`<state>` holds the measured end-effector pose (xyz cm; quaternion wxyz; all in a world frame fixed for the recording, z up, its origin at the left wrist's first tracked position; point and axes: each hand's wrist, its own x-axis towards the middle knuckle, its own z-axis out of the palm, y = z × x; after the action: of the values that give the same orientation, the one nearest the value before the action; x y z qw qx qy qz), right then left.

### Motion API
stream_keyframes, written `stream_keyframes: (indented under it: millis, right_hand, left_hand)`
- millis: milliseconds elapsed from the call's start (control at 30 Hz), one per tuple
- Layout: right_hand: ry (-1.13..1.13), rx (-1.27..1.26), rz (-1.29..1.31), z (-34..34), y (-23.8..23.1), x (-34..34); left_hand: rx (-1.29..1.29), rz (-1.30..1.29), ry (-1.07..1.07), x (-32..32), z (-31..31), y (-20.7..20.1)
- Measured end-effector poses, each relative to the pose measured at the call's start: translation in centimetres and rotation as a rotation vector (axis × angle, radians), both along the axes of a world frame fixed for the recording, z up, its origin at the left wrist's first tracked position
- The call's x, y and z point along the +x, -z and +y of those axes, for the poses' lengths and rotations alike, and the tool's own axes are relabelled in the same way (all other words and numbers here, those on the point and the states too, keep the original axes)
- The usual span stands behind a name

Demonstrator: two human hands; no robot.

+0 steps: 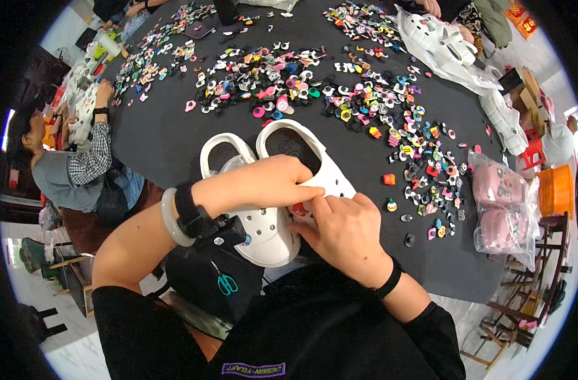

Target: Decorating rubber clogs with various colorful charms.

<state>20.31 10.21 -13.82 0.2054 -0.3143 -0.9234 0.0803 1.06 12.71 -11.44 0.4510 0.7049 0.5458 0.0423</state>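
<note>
Two white clogs with vent holes lie side by side at the near edge of the black table. The left clog [270, 239] points its toe toward me and has a small blue charm at its side. On the right clog [332, 172] a red charm [299, 209] shows between my hands. My left hand [282, 179] reaches across the left clog and grips the right clog's upper, its index finger by my right fingers. My right hand [348, 233] is closed over the same clog's front, thumb near the red charm. What lies under the fingertips is hidden.
Piles of colourful shoe charms [390, 101] spread over the black table [156, 126]. Bagged pink clogs [501, 202] stand at the right edge, bagged white clogs [438, 41] at the far right. Teal-handled scissors [225, 281] lie near my left forearm. Another person [80, 164] sits at left.
</note>
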Motion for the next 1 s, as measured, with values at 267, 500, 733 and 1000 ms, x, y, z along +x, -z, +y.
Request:
stream_keyframes:
  millis: [267,500,733,1000]
  right_hand:
    - [0.002,0.014,0.006,0.2,0.8,-0.6]
    - [-0.034,0.177,0.002,0.1,2.0,-0.9]
    - [0.006,0.154,0.053,0.0,2.8,-0.7]
    - [-0.103,-0.138,0.312,0.3,2.2,2.3]
  left_hand:
    - [-0.163,0.020,-0.118,0.3,0.6,0.1]
    - [-0.220,-0.038,-0.099,0.5,1.2,0.5]
    - [-0.198,-0.057,-0.049,0.3,1.2,0.4]
    - [-0.052,-0.013,-0.090,-0.2,-0.4,0.5]
